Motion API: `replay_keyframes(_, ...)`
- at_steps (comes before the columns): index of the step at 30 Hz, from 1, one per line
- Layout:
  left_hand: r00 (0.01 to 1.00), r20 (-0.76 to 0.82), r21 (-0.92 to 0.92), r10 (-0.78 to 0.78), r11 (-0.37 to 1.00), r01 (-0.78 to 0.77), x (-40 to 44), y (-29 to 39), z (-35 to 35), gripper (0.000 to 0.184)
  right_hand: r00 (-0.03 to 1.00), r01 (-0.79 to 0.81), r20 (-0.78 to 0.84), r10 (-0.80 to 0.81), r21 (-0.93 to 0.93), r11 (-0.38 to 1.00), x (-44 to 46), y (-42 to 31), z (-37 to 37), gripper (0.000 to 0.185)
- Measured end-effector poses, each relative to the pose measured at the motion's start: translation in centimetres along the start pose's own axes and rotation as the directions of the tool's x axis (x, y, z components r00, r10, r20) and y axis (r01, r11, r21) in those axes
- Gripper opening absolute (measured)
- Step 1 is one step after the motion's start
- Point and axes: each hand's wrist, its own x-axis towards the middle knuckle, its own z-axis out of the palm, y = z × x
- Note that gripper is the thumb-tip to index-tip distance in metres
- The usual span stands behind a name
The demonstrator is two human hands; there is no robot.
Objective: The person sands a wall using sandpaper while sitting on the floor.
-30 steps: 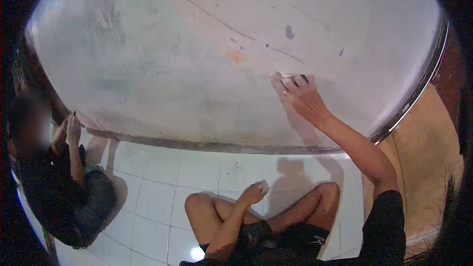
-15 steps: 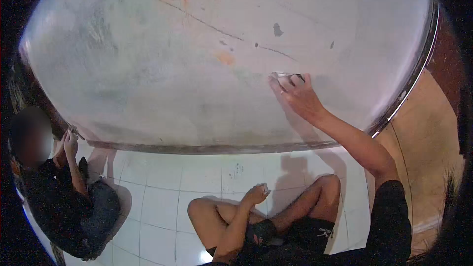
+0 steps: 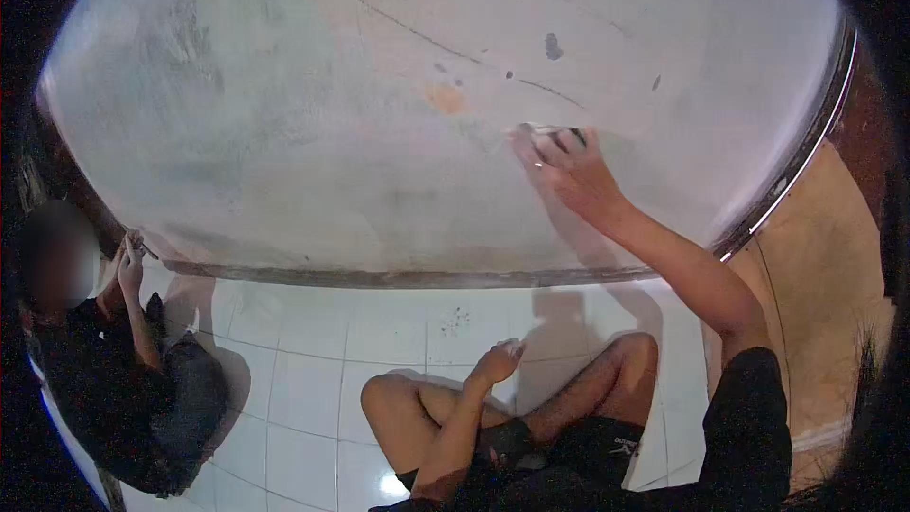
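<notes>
My right hand (image 3: 569,166) is pressed up against the pale, stained wall (image 3: 379,171), its fingers bent round a flat block (image 3: 555,130) with a light face and a dark end. Below the orange patch (image 3: 444,98) and dark marks on the wall, this hand casts a shadow. My left hand (image 3: 498,362) rests above my crossed legs, fingers closed round something small and pale (image 3: 515,347) that is too small to name.
At the left, another person (image 3: 104,370) in dark clothes sits with both hands at the wall's lower corner. White floor tiles (image 3: 303,389) bear dark specks (image 3: 455,320). A brown panel (image 3: 815,275) stands right of the wall's metal-edged side.
My right hand stays on the wall with the block, shifted slightly up and left. My left hand has turned a little. The camera view has shifted slightly.
</notes>
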Motion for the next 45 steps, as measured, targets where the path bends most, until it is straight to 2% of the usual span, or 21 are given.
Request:
replay_keyframes(1,0.996,0.066,-0.002,-0.066,0.998,0.066,-0.6,1.8,-0.9,0.056,1.000,-0.005,0.025,0.005,0.002,1.000,-1.3,0.4,0.0,0.053)
replay_keyframes(2,0.993,0.112,0.193,0.044,0.979,-0.065,2.2,-3.8,3.0,0.056,0.993,-0.023,0.114,0.019,0.039,0.999,-2.1,0.5,-0.2,0.054)
replay_keyframes(5,0.984,-0.057,0.139,0.166,0.978,-0.157,4.1,-8.4,6.0,0.054,0.999,-0.028,0.032,0.026,0.069,0.997,-1.2,0.0,0.6,0.059)
replay_keyframes(9,0.996,-0.080,-0.083,-0.036,0.996,0.030,1.9,-1.0,0.9,0.054,0.997,-0.069,0.025,0.067,0.084,0.994,0.0,-1.0,0.5,0.060)
replay_keyframes(10,0.971,-0.235,-0.057,0.046,0.997,-0.061,2.9,-2.4,2.3,0.051,0.997,-0.073,0.028,0.071,0.082,0.994,-1.5,-0.4,0.9,0.060)
replay_keyframes(13,0.963,-0.212,0.083,0.167,0.985,-0.152,3.3,-5.2,3.5,0.050,0.997,-0.073,0.016,0.072,0.026,0.997,-3.9,0.5,1.0,0.059)
replay_keyframes(14,0.989,-0.092,0.068,0.112,0.992,-0.105,2.7,-4.0,1.9,0.049,0.998,-0.061,0.003,0.061,0.005,0.998,-3.7,0.6,1.0,0.058)
replay_keyframes(17,0.990,-0.086,-0.066,0.111,0.991,-0.116,2.6,-3.1,0.5,0.050,0.999,-0.036,-0.003,0.036,-0.043,0.998,-1.5,-0.3,0.8,0.057)
replay_keyframes(18,0.988,-0.151,-0.085,-0.018,0.996,0.005,2.3,-2.5,0.9,0.050,0.999,-0.044,-0.002,0.044,-0.011,0.999,-1.0,-0.1,0.6,0.057)
replay_keyframes(21,0.992,-0.095,-0.034,-0.087,0.996,0.084,1.7,-1.1,0.7,0.050,0.997,-0.075,0.038,0.073,0.047,0.996,-2.1,-0.1,-0.2,0.056)
replay_keyframes(24,0.990,-0.109,-0.086,0.087,0.992,-0.097,0.9,-1.4,0.5,0.046,0.996,-0.074,0.051,0.072,0.044,0.996,-4.5,0.2,0.6,0.057)
replay_keyframes(27,0.918,-0.283,-0.128,0.279,0.937,-0.324,1.3,-2.6,0.0,0.038,0.997,-0.082,0.000,0.082,0.123,0.989,-3.0,-0.1,1.1,0.059)
replay_keyframes(31,0.894,-0.442,-0.486,-0.076,0.858,-0.167,3.9,-6.4,3.6,0.029,0.983,-0.185,0.010,0.186,0.157,0.970,-2.1,-1.2,1.3,0.061)
replay_keyframes(32,0.873,-0.483,-0.233,-0.064,0.971,-0.058,0.8,-2.0,0.6,0.031,0.976,-0.216,0.019,0.216,0.139,0.966,-2.5,-1.9,1.6,0.062)
replay_keyframes(35,0.854,-0.513,-0.385,-0.091,0.913,-0.134,-0.3,-4.6,1.6,0.033,0.940,-0.298,0.201,0.277,0.079,0.951,-10.1,-5.5,2.6,0.061)
replay_keyframes(36,0.796,-0.599,-0.265,-0.088,0.960,-0.093,-1.7,-2.5,0.3,0.032,0.942,-0.291,0.193,0.274,0.062,0.955,-13.3,-7.2,3.5,0.062)
replay_keyframes(38,0.630,-0.774,-0.200,-0.059,0.967,-0.155,-3.1,0.8,-2.9,0.029,0.787,-0.540,0.444,0.429,0.157,0.827,-21.9,-13.8,9.3,0.065)
replay_keyframes(39,0.530,-0.847,-0.164,-0.047,0.971,-0.176,-3.7,2.7,-4.6,0.028,0.768,-0.545,0.487,0.416,0.156,0.824,-21.7,-14.7,5.9,0.065)
replay_keyframes(41,0.436,-0.878,-0.310,-0.198,0.929,-0.204,-5.9,9.7,-9.8,0.026,0.690,-0.652,0.603,0.401,0.275,0.707,-23.0,-17.9,2.4,0.070)
replay_keyframes(43,0.240,-0.970,-0.160,-0.047,0.864,-0.478,-6.3,14.6,-13.5,0.026,0.566,-0.763,0.716,0.409,0.267,0.589,-26.6,-23.2,2.3,0.072)
replay_keyframes(45,0.182,-0.983,-0.115,-0.015,0.821,-0.558,-5.5,15.7,-15.5,0.022,0.403,-0.876,0.838,0.368,0.236,0.421,-29.4,-27.0,3.5,0.073)
